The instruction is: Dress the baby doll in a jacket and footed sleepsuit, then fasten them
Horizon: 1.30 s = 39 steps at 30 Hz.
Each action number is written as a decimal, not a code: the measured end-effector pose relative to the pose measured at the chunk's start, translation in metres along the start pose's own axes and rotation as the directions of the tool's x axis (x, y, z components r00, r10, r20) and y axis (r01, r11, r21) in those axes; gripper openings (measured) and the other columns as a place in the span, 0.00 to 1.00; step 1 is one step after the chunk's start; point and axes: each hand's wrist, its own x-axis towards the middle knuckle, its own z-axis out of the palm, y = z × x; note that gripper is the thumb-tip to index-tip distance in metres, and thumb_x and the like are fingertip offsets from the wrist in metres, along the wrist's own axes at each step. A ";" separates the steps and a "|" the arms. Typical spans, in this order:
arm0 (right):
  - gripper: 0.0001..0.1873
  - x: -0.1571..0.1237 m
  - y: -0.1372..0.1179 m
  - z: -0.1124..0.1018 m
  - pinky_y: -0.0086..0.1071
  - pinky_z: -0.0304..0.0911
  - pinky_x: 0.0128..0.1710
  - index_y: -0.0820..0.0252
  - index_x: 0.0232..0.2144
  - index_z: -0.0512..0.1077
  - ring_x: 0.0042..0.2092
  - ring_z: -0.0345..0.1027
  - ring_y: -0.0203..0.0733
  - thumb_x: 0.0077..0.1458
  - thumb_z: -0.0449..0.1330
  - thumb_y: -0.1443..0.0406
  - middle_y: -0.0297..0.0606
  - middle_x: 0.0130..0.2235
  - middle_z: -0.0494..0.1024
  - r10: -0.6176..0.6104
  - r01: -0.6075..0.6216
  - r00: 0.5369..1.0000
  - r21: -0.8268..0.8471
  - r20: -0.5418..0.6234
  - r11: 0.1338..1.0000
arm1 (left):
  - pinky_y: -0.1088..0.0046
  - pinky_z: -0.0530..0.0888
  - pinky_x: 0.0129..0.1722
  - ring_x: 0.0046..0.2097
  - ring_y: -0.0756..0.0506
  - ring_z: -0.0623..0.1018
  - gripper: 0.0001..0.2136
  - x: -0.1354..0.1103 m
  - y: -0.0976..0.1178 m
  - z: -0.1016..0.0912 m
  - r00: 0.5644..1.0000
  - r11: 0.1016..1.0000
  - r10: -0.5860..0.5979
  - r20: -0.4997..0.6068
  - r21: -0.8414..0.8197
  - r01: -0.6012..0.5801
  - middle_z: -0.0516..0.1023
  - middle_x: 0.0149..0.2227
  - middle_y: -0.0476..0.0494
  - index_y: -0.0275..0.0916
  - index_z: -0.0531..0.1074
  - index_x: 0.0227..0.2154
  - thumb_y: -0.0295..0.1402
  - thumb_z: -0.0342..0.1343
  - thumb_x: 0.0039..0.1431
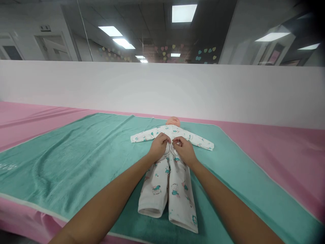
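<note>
A baby doll (173, 121) lies on its back, dressed in a white printed long-sleeved top (146, 135) with both sleeves spread out. Matching white printed trousers (178, 189) cover its lower body, the leg openings toward me. At the waist, thin white strings (173, 151) hang in curves below my fingers. My left hand (159, 145) is closed in a pinch at the left of the middle, apparently on a string. Just opposite, my right hand (184, 148) pinches too, thumb and forefinger close to the left one's fingertips. The exact grip is partly hidden by the fingers.
A teal blanket (83, 162) with slight wrinkles lies under the doll, over a pink covering (286, 162). Behind them stands a low white wall (152, 88), with a glass panel (157, 30) above it reflecting ceiling lights.
</note>
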 end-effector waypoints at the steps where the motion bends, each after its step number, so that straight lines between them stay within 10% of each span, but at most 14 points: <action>1: 0.10 0.000 0.000 0.000 0.28 0.54 0.24 0.56 0.33 0.70 0.22 0.58 0.34 0.48 0.53 0.61 0.32 0.29 0.73 0.004 -0.004 1.000 0.015 -0.001 1.000 | 0.73 0.66 0.41 0.37 0.50 0.69 0.11 0.000 0.000 0.000 1.000 1.000 0.015 0.007 -0.017 -0.015 0.67 0.32 0.48 0.38 0.65 0.21 0.21 0.42 0.53; 6: 0.12 0.001 0.011 -0.003 0.28 0.54 0.24 0.56 0.33 0.70 0.22 0.57 0.35 0.49 0.53 0.57 0.31 0.23 0.68 0.055 -0.050 0.998 0.114 -0.041 0.992 | 0.73 0.66 0.41 0.38 0.49 0.69 0.09 0.001 -0.004 0.000 0.998 1.000 -0.017 -0.057 -0.020 0.016 0.68 0.32 0.48 0.38 0.64 0.24 0.21 0.43 0.50; 12: 0.17 0.012 0.052 -0.033 0.31 0.55 0.30 0.59 0.28 0.67 0.30 0.61 0.40 0.49 0.52 0.51 0.34 0.28 0.70 0.143 -0.151 0.980 -0.042 -0.138 0.988 | 0.70 0.66 0.40 0.39 0.47 0.70 0.05 0.003 -0.031 -0.012 0.931 0.936 -0.330 -0.157 0.073 0.344 0.71 0.37 0.44 0.39 0.66 0.33 0.30 0.46 0.55; 20: 0.19 -0.025 0.051 -0.069 0.30 0.54 0.31 0.58 0.33 0.64 0.32 0.58 0.38 0.47 0.57 0.50 0.33 0.33 0.67 0.065 -0.011 0.910 -0.133 0.408 0.991 | 0.71 0.64 0.32 0.29 0.47 0.69 0.18 -0.032 -0.030 -0.058 0.845 0.902 -0.425 0.325 0.075 0.425 0.68 0.24 0.49 0.39 0.65 0.30 0.50 0.42 0.56; 27: 0.09 -0.028 0.043 -0.061 0.29 0.51 0.29 0.58 0.23 0.59 0.30 0.57 0.36 0.52 0.51 0.62 0.30 0.26 0.63 -0.021 0.128 0.948 -0.319 0.319 0.939 | 0.76 0.62 0.29 0.30 0.50 0.64 0.24 -0.034 -0.007 -0.080 0.749 0.886 -0.369 0.549 -0.034 0.462 0.62 0.28 0.52 0.39 0.60 0.41 0.48 0.57 0.45; 39: 0.16 -0.039 0.019 -0.082 0.28 0.44 0.25 0.60 0.18 0.47 0.24 0.49 0.32 0.52 0.49 0.65 0.28 0.20 0.55 -0.152 0.283 0.942 -0.466 0.300 0.838 | 0.74 0.59 0.26 0.28 0.49 0.67 0.08 -0.040 -0.007 -0.063 0.928 0.924 -0.266 0.260 0.343 0.169 0.66 0.27 0.50 0.41 0.61 0.36 0.38 0.45 0.56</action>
